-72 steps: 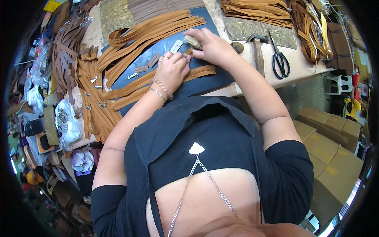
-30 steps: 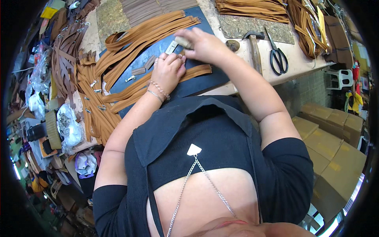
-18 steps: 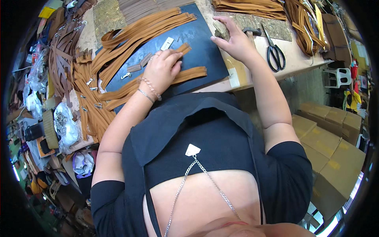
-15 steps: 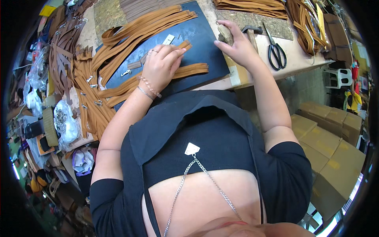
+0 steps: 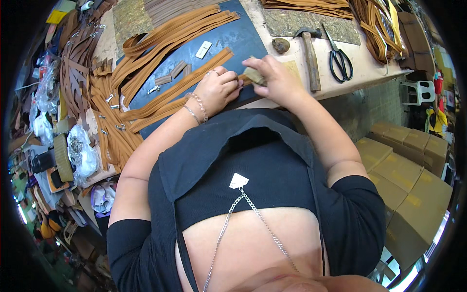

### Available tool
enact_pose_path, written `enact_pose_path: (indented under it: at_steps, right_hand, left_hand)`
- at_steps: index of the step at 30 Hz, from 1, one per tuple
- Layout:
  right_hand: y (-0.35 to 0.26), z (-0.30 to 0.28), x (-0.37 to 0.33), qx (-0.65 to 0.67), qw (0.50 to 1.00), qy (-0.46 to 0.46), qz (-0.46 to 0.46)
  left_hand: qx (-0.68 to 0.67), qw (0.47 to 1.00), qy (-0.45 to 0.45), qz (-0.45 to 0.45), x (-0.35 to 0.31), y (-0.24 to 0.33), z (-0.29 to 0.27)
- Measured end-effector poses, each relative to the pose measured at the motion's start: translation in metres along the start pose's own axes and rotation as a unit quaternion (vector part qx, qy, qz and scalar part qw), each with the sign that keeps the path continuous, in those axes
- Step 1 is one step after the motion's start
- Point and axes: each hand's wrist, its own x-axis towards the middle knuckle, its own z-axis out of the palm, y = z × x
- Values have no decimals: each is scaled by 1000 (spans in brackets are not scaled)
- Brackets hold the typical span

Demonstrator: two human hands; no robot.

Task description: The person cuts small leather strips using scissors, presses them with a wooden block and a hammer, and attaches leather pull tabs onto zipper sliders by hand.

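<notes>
My left hand (image 5: 217, 92) is closed over the nearest long brown zipper strip (image 5: 168, 108), close to its right end, and holds it down on the dark blue board (image 5: 260, 41). In my right hand (image 5: 277, 80) is a rough, yellowish-grey block (image 5: 254, 76), gripped between thumb and fingers. The block is at the strip's end, right beside my left fingers; whether it touches the strip is hidden. Just beyond my left hand lies another brown strip (image 5: 214, 62). Past it are short brown pieces (image 5: 178, 69), a small white block (image 5: 204, 49) and a metal zipper slider (image 5: 153, 89).
A hammer (image 5: 311, 61), black-handled scissors (image 5: 340, 63) and a dark round lump (image 5: 280, 45) lie to the right. Bundled brown strips (image 5: 180, 29) cover the board's far left. Cardboard boxes (image 5: 408, 180) and a white stool (image 5: 419, 92) stand beyond the table's right edge.
My left hand has moved right and nearer, from the farther strip to the nearest one. My right hand has brought the yellowish block left and nearer, uncovering the round lump and the hammer's handle.
</notes>
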Motion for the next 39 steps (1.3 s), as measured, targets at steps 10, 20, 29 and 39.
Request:
enact_pose_path:
  at_steps: [10,20,29,39]
  right_hand:
    - [-9,0,21,25,999,23,-8]
    - [27,-30,32,23,996,88,-18]
    - [54,-47,103,-242,960,105,97]
    - [-31,-12,45,144,972,153,-103]
  left_hand:
    - [-2,1000,5,-2,1,-3,-2]
    - [-16,999,4,-31,1,3,-2]
    - [11,986,11,-169,18,6,-13]
    - [-565,723,113,-382,11,20,-81]
